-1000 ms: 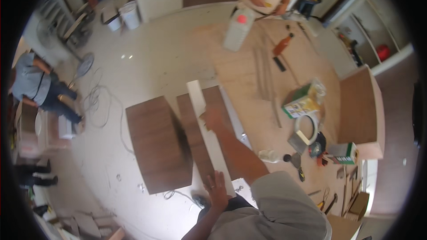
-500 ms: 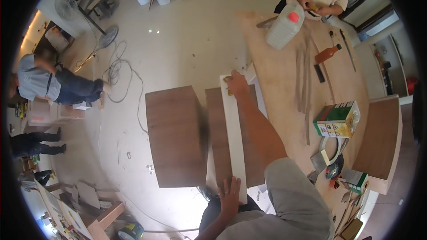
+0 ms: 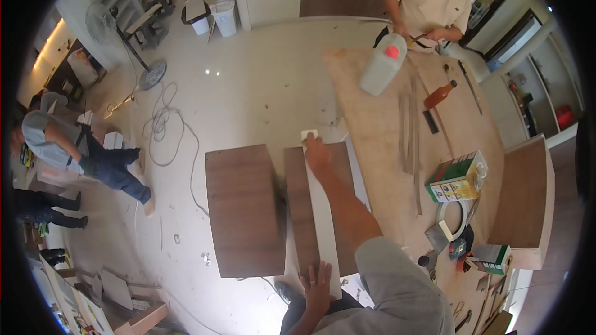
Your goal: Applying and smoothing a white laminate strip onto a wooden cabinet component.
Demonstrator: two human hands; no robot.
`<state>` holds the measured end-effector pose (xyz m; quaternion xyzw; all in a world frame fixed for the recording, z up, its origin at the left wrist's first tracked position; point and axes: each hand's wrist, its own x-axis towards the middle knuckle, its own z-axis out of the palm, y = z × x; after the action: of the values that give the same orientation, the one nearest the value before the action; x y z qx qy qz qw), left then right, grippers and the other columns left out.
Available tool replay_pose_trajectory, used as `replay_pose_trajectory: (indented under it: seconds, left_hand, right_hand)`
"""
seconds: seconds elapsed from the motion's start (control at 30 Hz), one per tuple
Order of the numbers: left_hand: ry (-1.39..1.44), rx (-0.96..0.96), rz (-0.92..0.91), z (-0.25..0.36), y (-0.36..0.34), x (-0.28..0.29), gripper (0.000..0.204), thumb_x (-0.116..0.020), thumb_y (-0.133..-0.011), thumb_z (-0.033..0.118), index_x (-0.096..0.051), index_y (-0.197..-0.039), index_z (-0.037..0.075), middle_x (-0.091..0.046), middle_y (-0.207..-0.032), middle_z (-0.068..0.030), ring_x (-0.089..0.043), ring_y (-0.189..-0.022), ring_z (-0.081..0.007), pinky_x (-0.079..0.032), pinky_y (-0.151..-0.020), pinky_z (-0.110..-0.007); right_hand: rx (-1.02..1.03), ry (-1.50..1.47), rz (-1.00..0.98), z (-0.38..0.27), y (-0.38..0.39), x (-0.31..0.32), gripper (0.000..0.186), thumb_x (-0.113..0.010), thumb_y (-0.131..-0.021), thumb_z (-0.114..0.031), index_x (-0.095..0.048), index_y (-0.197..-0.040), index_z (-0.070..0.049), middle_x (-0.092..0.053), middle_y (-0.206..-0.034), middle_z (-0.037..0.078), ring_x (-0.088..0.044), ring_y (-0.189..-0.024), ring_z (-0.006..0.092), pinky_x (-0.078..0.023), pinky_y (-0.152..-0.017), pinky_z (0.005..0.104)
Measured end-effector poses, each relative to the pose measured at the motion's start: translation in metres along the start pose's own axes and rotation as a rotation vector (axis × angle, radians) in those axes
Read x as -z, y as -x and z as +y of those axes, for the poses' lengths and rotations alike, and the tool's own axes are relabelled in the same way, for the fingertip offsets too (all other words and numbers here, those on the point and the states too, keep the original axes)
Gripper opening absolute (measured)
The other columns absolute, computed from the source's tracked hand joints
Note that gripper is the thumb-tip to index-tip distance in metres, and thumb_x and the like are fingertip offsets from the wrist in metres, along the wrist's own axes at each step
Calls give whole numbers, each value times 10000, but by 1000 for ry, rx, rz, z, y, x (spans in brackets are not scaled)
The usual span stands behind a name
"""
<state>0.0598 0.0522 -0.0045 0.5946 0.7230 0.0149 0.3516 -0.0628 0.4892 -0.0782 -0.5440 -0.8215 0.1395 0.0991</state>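
Note:
A long narrow white board (image 3: 327,236) runs away from me, lying along a brown wood-grain box (image 3: 304,211). At its far end my right hand (image 3: 318,154) is closed, with the arm stretched out; a small pale yellowish piece under its fingers is mostly hidden. My left hand (image 3: 316,288) lies flat near the close end of the board, fingers spread and holding nothing. Just to the left stands another brown wood-grain box (image 3: 244,211), apart from the first.
On the right is a wooden worktable (image 3: 385,124) with a jug (image 3: 380,71), an orange bottle (image 3: 441,94), wood strips (image 3: 410,130), a green-and-white can (image 3: 456,177) and a tape roll (image 3: 456,217). A co-worker (image 3: 425,0) stands behind it. Cable (image 3: 164,118) coils across the floor.
The view has tilted up, so the scene sits lower. My right hand has drawn back slightly from the board's far tip; my left hand stays at its near end. A person at left has shifted stance.

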Motion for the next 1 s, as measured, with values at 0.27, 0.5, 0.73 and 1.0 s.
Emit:
replay_pose_trajectory:
  seconds: [0.27, 0.5, 0.73, 1.0]
  left_hand:
    - [-28, 12, -38, -1, -4, -7, 1295, -918, -706, 463, -140, -1691, 142, -124, -1757, -113, -155, -1586, -483, -243, -1176, -751]
    - [17, 22, -77, -1, -9, -10, 1293, -921, -703, 429, -136, -1692, 151, -121, -1760, -113, -117, -1592, -495, -193, -1181, -778]
    - [76, 57, -97, -1, -10, -12, 1265, -909, -726, 420, -130, -1696, 196, -101, -1768, -69, -113, -1588, -509, -175, -1167, -805]
    - [59, 19, -71, 5, -10, -10, 1293, -910, -698, 468, -134, -1696, 194, -99, -1767, -66, -112, -1586, -513, -235, -1137, -808]
  right_hand:
    - [14, -82, -109, -13, 22, 9, 313, -630, -988, -182, -472, -1251, -121, -667, -1088, 225, -721, -943, 452, -593, -767, 564]
    - [-37, -56, -104, -17, -20, 4, 367, -657, -961, -157, -454, -1259, -91, -671, -1068, 237, -723, -974, 447, -603, -795, 544]
    - [46, -54, -32, -22, -48, -12, 305, -638, -984, -166, -451, -1204, -70, -676, -1021, 240, -735, -934, 418, -619, -775, 494]
    - [-9, 1, -36, -16, -92, -16, 247, -624, -1014, -190, -478, -1173, -69, -683, -1005, 180, -748, -920, 376, -625, -758, 467]
